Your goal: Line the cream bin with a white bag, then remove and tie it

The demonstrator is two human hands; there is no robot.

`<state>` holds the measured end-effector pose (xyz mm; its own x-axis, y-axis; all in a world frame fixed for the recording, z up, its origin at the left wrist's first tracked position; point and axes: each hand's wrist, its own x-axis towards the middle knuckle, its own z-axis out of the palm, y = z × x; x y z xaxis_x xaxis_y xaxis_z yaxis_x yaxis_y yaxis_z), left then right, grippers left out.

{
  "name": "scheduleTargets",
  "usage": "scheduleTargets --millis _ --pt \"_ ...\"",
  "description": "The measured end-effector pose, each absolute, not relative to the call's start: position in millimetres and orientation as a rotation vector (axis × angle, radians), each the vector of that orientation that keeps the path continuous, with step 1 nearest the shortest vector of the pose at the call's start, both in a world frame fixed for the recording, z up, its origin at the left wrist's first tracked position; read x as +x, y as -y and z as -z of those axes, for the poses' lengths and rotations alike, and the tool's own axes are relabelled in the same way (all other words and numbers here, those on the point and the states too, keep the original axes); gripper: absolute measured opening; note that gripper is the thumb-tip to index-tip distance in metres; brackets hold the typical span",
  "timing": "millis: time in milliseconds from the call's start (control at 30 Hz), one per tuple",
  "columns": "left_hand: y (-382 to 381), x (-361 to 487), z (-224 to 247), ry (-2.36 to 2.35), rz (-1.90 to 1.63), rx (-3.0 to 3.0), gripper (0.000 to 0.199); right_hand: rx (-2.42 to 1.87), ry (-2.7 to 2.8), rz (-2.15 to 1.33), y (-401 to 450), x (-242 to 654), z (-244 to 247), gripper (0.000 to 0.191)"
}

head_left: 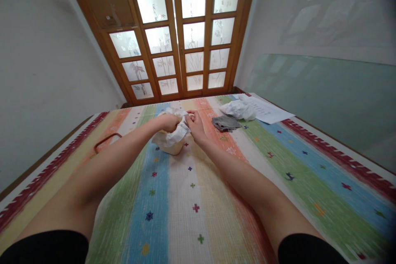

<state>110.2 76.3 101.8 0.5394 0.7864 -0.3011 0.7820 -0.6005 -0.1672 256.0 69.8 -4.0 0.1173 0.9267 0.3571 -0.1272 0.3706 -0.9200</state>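
Note:
A small cream-coloured bin (172,149) stands on the table with a thin white plastic bag (168,139) lining it, the bag's edge folded out over the rim. My left hand (169,123) reaches into the bag's mouth from the left, and its fingers are hidden by the hand itself and the plastic. On the right side of the rim, my right hand (195,126) is closed, thumb and fingers pinching the bag's edge.
A folded grey cloth (225,123), a crumpled white plastic bundle (238,109) and printed paper sheets (267,110) lie to the right. Left of my forearm shows a curved reddish-brown handle-like piece (107,139), partly hidden. A striped tablecloth (198,222) covers the table.

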Motion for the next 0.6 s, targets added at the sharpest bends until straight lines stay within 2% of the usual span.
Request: scheduleTargets --millis 67,200,367,600 --pt "-65 108 -113 1.509 -0.553 -2.576 0.027 -0.874 1.189 -0.939 -70 256 4 0.029" --pt "-31 109 -130 1.614 -0.171 -2.41 0.039 -0.872 1.182 -0.942 -72 257 7 0.029" --pt "-1 120 -120 1.679 -0.011 -2.408 0.048 -0.887 1.187 -0.893 -77 260 11 0.03" --pt "-2 121 -94 1.686 -0.028 -2.406 0.035 -0.918 1.198 -0.835 -86 266 13 0.033"
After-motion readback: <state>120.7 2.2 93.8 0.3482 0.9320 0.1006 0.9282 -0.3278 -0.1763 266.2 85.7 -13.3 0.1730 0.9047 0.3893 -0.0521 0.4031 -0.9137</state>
